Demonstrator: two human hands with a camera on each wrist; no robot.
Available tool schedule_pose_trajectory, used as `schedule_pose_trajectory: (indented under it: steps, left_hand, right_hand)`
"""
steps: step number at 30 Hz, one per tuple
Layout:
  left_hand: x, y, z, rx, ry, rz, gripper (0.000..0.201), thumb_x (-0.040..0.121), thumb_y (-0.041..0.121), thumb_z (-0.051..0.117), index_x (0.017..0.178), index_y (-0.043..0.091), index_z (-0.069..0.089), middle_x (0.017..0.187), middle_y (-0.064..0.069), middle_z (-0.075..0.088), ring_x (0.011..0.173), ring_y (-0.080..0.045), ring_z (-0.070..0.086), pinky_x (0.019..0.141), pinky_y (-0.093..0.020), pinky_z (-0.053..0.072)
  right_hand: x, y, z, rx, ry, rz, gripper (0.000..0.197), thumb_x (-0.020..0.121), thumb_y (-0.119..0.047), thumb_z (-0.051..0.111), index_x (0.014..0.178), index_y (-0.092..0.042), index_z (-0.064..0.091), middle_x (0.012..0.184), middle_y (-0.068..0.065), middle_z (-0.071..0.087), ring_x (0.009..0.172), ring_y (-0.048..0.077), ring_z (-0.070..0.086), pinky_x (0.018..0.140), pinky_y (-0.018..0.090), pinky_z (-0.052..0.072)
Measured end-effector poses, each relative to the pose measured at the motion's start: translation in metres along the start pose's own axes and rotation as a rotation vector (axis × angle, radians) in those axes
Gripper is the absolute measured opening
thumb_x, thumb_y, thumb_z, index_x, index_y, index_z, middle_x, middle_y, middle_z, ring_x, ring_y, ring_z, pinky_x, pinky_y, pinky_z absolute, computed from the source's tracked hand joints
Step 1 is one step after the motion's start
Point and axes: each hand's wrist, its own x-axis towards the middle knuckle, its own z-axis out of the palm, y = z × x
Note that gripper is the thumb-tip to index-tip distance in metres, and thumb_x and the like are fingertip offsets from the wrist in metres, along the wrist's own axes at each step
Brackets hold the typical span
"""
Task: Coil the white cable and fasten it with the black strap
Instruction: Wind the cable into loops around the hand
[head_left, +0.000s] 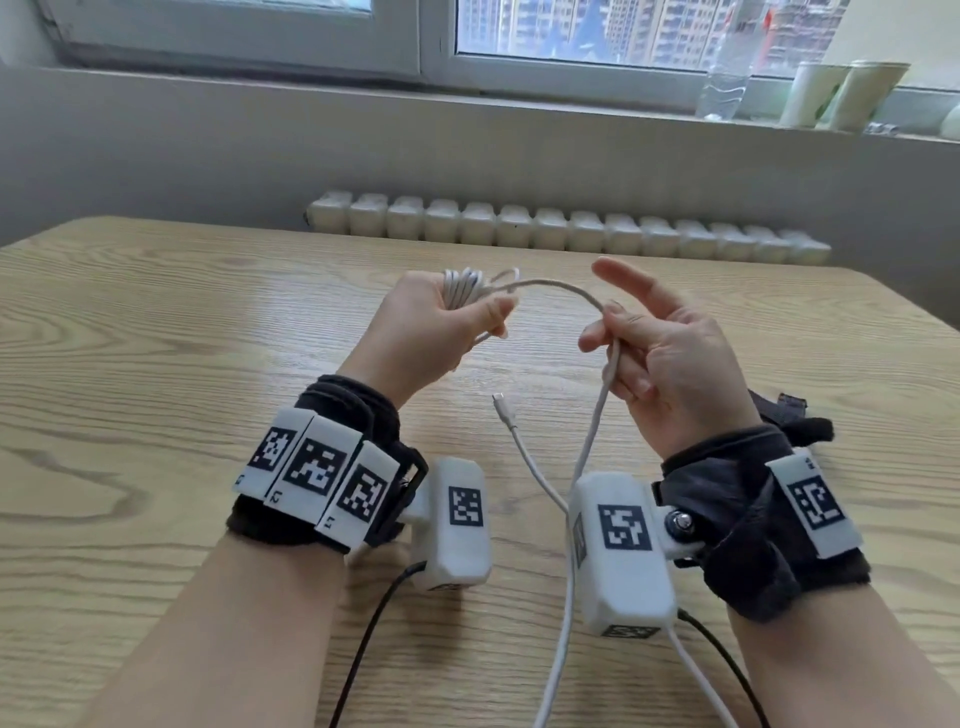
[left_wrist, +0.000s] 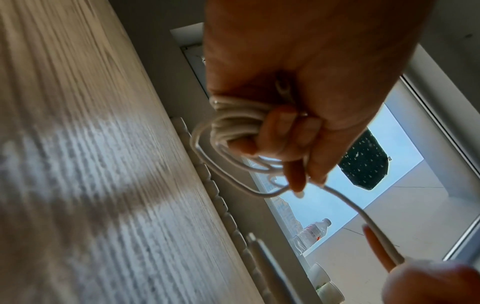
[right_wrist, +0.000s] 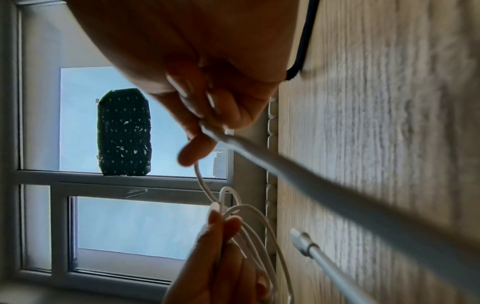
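Head view shows the left hand (head_left: 441, 332) gripping the coiled white cable (head_left: 462, 286); the right hand (head_left: 660, 358) pinches its free length alongside. Even loops and steady tension would serve.

— Where is the cable (head_left: 563, 287) sitting?
— Several white loops are bunching in the left hand (head_left: 431, 332), held above the surface (head_left: 156, 322). One strand is arching across to the right hand (head_left: 670, 358), passing through its fingers and hanging down towards the near edge.
— And its plug (head_left: 500, 404)?
— It is pointing up between the wrists, clear of both hands.
— The strap?
— Not showing clearly in any view.
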Motion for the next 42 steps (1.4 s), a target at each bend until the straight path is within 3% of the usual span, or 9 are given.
schedule_pose_trajectory:
  steps: [7,11,14,16,22,25,32,37,42]
  left_hand:
    - [0.001,-0.005,-0.001,0.115,0.075,-0.026,0.036,0.075,0.024,0.076,0.049,0.02,0.052,0.046,0.01,0.046,0.049,-0.01,0.041,0.053,-0.027,0.037]
    - [0.001,-0.002,-0.006,-0.082,-0.002,-0.02,0.027,0.074,0.014,0.077,0.056,0.014,0.057,0.042,0.012,0.048,0.038,-0.002,0.039,0.042,-0.016,0.032]
    - [-0.002,0.002,-0.012,-0.28,-0.163,0.048,0.027,0.071,0.019,0.076,0.074,-0.003,0.061,0.06,-0.012,0.053,0.04,-0.006,0.033,0.038,-0.017,0.025]
    - [-0.003,0.004,-0.014,-0.379,-0.269,0.067,0.026,0.076,0.021,0.071,0.077,-0.003,0.061,0.057,-0.007,0.051,0.04,-0.006,0.03,0.039,-0.02,0.021]
    - [-0.004,0.007,-0.011,-0.503,-0.328,-0.008,0.023,0.087,0.019,0.061,0.067,0.007,0.06,0.039,0.009,0.03,0.037,-0.008,0.021,0.061,-0.043,0.007]
    - [-0.003,0.005,-0.009,-0.481,-0.286,-0.062,0.023,0.089,0.018,0.057,0.069,0.007,0.061,0.04,0.009,0.031,0.037,-0.008,0.023,0.058,-0.039,0.011]
    - [-0.001,0.004,-0.008,-0.536,-0.288,-0.072,0.023,0.088,0.019,0.056,0.068,0.008,0.059,0.04,0.008,0.027,0.037,-0.009,0.022,0.051,-0.031,0.021]
    - [-0.001,0.001,-0.007,-0.542,-0.326,-0.081,0.022,0.086,0.02,0.057,0.068,0.007,0.058,0.04,0.008,0.027,0.036,-0.008,0.021,0.053,-0.033,0.016]
    - [0.0,0.0,-0.007,-0.604,-0.449,-0.065,0.02,0.085,0.022,0.059,0.069,0.008,0.058,0.039,0.01,0.028,0.035,-0.006,0.022,0.056,-0.036,0.011]
  right_hand:
    - [-0.002,-0.003,0.0,0.013,-0.045,-0.063,0.035,0.097,0.001,0.038,0.125,-0.014,0.053,0.057,0.007,0.061,0.028,0.005,0.03,0.032,0.016,0.027]
    - [0.011,0.006,-0.006,-0.248,0.188,-0.087,0.029,0.097,-0.001,0.041,0.115,-0.018,0.056,0.053,0.002,0.064,0.036,0.011,0.034,0.033,0.018,0.027]
    - [0.02,0.01,-0.013,-0.372,0.386,-0.036,0.023,0.097,-0.005,0.043,0.108,-0.019,0.057,0.058,0.002,0.065,0.045,0.012,0.041,0.037,0.019,0.031]
    - [0.026,0.012,-0.014,-0.483,0.426,-0.004,0.018,0.096,-0.008,0.047,0.106,-0.019,0.058,0.062,0.001,0.067,0.051,0.013,0.046,0.041,0.021,0.033]
    - [0.031,0.0,-0.002,-0.698,0.291,0.028,0.018,0.088,-0.003,0.06,0.094,-0.02,0.062,0.09,-0.001,0.072,0.058,0.01,0.063,0.059,0.026,0.05]
    - [0.019,-0.003,0.008,-0.69,0.231,-0.132,0.031,0.078,0.002,0.07,0.096,-0.022,0.064,0.104,-0.005,0.065,0.076,0.012,0.07,0.066,0.024,0.057]
    - [0.01,-0.002,0.029,-0.676,0.235,-0.546,0.021,0.072,-0.007,0.078,0.074,-0.025,0.068,0.092,-0.011,0.061,0.064,0.01,0.067,0.062,0.028,0.057]
    - [0.016,0.0,0.024,-0.668,0.282,-0.472,0.019,0.074,-0.006,0.076,0.072,-0.024,0.073,0.082,-0.005,0.072,0.06,0.013,0.066,0.065,0.034,0.059]
    - [0.023,0.001,0.019,-0.696,0.134,-0.388,0.019,0.078,-0.004,0.072,0.09,-0.019,0.076,0.085,-0.003,0.075,0.08,0.007,0.072,0.08,0.023,0.056]
